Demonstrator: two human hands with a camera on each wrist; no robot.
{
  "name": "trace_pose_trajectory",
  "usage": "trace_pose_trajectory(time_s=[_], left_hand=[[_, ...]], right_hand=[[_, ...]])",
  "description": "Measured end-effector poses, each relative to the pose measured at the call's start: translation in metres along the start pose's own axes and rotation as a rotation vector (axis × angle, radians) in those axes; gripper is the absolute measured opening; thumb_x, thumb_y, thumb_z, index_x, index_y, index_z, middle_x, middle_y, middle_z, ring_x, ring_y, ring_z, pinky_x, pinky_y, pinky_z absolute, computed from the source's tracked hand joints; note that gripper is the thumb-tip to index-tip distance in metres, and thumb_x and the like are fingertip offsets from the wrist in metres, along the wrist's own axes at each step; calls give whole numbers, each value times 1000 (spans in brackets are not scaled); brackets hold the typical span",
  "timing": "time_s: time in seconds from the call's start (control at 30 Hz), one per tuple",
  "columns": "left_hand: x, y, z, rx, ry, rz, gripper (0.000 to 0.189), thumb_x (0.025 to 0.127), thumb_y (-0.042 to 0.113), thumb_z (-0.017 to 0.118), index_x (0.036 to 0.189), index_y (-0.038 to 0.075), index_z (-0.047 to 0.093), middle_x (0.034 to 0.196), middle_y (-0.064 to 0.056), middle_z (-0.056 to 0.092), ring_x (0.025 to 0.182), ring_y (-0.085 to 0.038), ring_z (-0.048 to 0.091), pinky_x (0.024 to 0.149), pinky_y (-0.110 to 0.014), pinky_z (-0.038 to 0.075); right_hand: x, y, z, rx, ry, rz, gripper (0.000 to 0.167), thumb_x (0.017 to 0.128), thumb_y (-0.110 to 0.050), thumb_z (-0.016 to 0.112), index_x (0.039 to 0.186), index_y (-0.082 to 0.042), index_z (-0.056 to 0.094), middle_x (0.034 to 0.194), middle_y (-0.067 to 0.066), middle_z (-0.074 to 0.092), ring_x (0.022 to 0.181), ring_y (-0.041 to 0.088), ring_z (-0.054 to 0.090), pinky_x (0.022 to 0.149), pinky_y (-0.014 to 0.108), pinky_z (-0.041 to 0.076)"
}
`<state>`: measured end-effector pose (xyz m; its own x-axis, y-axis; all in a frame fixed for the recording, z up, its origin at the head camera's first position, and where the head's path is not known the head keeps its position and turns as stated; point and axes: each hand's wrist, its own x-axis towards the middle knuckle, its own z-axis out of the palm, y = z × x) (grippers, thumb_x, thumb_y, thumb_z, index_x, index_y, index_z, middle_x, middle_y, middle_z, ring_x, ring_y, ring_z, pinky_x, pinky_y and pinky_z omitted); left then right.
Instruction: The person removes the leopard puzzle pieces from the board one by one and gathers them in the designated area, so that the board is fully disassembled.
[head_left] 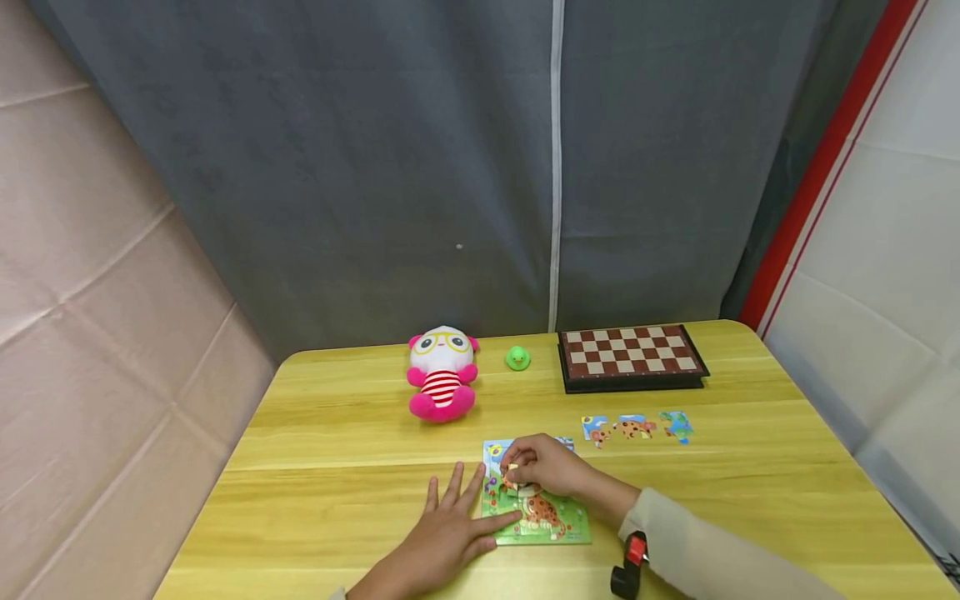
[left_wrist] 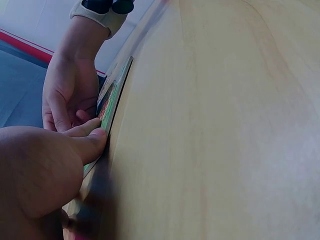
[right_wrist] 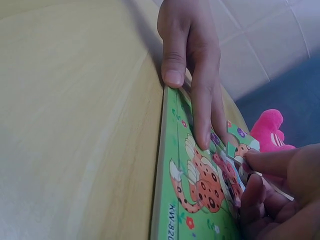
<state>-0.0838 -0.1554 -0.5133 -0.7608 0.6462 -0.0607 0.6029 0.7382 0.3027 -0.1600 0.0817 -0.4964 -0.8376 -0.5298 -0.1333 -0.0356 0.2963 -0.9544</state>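
A green jigsaw puzzle board [head_left: 573, 532] with a spotted-animal picture lies near the table's front. My left hand [head_left: 446, 533] spreads its fingers at the board's left side, with the index finger reaching across the picture and the thumb at the lower edge. Over the upper left of the board, my right hand [head_left: 551, 465] pinches a puzzle piece [right_wrist: 243, 148] between thumb and fingers. That piece is tilted up from the board in the right wrist view. Part of the picture is hidden under the right hand.
Loose puzzle pieces [head_left: 633, 427] lie on the table [head_left: 337, 467] to the board's upper right. Farther back are a pink and white plush toy [head_left: 442, 379], a small green rubber duck [head_left: 517, 358] and a checkered chessboard box [head_left: 632, 358]. A grey curtain hangs behind the table.
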Motion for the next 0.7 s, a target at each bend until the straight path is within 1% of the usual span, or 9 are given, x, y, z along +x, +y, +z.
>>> trace_pose_trajectory(time_s=[0.2, 0.33, 0.47, 0.7], left_hand=[[1, 0, 0, -16, -15, -7, 45, 106, 52, 42, 150, 60, 37, 171, -20, 8, 152, -58, 5, 110, -85, 11], [0, 0, 0, -29, -23, -11, 45, 106, 52, 42, 150, 60, 37, 172, -19, 7, 152, -58, 5, 110, -85, 10], [0, 0, 0, -23, -17, -10, 45, 106, 52, 43, 150, 60, 38, 172, -19, 7, 152, -58, 5, 110, -84, 10], [0, 0, 0, -18, -9, -9, 45, 107, 50, 44, 150, 60, 38, 172, -20, 7, 152, -58, 5, 111, -84, 11]], right_hand=[[-1, 0, -2, -1, 12, 10, 10, 94, -5, 73, 103, -2, 71, 78, 4, 67, 60, 12, 53, 52, 20, 47], [-3, 1, -4, 9, 31, 18, 13, 94, -4, 73, 105, -1, 68, 76, 4, 68, 60, 13, 54, 53, 21, 48], [-7, 1, -7, 28, 50, 16, 16, 93, -4, 74, 104, 2, 65, 74, 4, 68, 60, 13, 53, 54, 20, 46], [-18, 1, -16, 8, 102, 20, 15, 92, -4, 75, 102, 3, 65, 74, 8, 67, 60, 12, 52, 53, 19, 43]])
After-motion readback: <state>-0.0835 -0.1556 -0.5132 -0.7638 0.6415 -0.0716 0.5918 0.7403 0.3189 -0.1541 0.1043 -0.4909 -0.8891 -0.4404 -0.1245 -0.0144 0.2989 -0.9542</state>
